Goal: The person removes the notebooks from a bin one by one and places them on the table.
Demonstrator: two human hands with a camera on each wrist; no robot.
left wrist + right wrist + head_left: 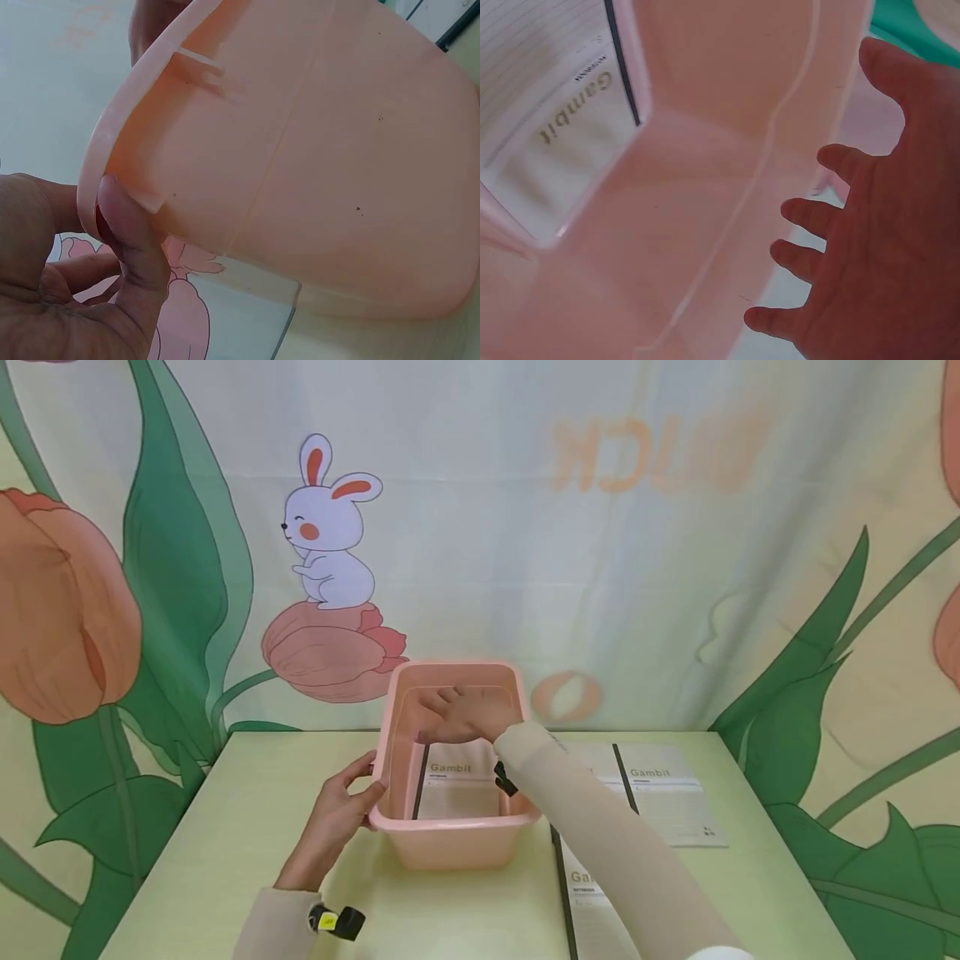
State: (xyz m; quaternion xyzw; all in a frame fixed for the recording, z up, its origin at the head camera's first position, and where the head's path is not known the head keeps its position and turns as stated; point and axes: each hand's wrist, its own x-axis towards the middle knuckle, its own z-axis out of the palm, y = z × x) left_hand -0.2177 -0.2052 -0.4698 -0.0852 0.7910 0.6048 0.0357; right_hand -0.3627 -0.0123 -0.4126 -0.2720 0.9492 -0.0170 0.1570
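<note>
A pink plastic bin (459,850) stands on the table with its opening tilted into view. One Gambit notebook (459,793) lies in its bottom, white with a dark spine. At the bin's near left corner my left hand (339,814) pinches the rim between thumb and fingers, as the left wrist view also shows of that hand (124,277). My right hand (468,714) hovers over the far part of the bin, fingers spread and holding nothing. In the right wrist view the open right hand (892,225) appears beside the bin's inner wall (705,165).
To the right of the bin lie several more Gambit notebooks (667,802), partly hidden by my right sleeve (600,827). The pale table (247,827) ends at a printed curtain (480,543) with a rabbit and tulips.
</note>
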